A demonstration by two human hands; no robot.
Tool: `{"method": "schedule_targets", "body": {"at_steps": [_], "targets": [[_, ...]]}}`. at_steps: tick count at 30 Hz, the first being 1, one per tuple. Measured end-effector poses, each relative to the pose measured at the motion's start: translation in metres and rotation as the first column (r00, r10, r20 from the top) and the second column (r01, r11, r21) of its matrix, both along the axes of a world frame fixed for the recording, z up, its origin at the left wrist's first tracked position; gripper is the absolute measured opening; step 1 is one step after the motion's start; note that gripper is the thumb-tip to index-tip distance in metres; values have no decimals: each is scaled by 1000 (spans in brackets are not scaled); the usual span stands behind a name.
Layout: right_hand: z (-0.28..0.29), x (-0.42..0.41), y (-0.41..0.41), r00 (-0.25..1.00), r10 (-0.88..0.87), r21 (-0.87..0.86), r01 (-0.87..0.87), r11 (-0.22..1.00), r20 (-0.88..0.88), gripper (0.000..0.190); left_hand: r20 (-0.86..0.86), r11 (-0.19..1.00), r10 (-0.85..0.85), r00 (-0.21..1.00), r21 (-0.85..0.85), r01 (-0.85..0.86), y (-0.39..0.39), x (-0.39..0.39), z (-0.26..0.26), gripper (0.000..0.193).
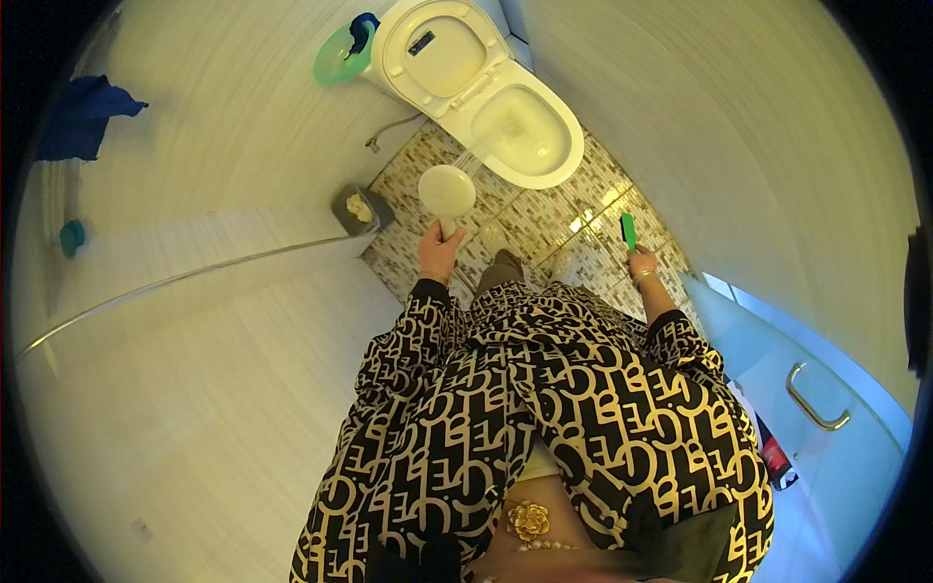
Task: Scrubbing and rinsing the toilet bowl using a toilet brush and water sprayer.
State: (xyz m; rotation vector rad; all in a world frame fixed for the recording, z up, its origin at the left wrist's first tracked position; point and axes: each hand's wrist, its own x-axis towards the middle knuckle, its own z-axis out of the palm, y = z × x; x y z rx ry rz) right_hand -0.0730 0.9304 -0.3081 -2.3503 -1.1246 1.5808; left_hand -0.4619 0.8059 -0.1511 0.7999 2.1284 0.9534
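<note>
My left hand (437, 255) grips the handle of a white shower head (447, 191). Jets of water (477, 151) stream from it into the bowl of a white toilet (572, 157). The lid and seat (444, 55) stand raised against the back, and the water in the bowl (521, 127) is stirred up. My right hand (642, 260) holds a green brush (629, 232) by its handle, out to the right above the floor. Its dark bristle side faces left, apart from the toilet.
A grey waste bin (348, 210) with crumpled paper stands at the left wall. A green basin (339, 58) with a dark blue cloth (361, 33) is beside the toilet. The mosaic-patterned floor (503, 208) looks wet. At right is a blue door (765, 342) with a metal handle (816, 401).
</note>
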Motion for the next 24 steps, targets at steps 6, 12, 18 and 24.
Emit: {"method": "schedule_targets", "body": {"at_steps": [6, 12, 18, 24], "targets": [[20, -37, 34, 992, 5, 125, 11, 992, -124, 43, 69, 998, 66, 995, 0, -66, 9, 11, 9, 36], [63, -76, 69, 957, 62, 322, 34, 946, -284, 45, 103, 994, 47, 994, -106, -36, 11, 11, 9, 34], [118, -117, 132, 932, 364, 765, -238, 599, 5, 38, 119, 985, -165, 979, -26, 169, 9, 22, -11, 37], [279, -246, 163, 678, 684, 915, -401, 35, 270, 24, 117, 979, -189, 975, -49, 196, -17, 18, -32, 46]]}}
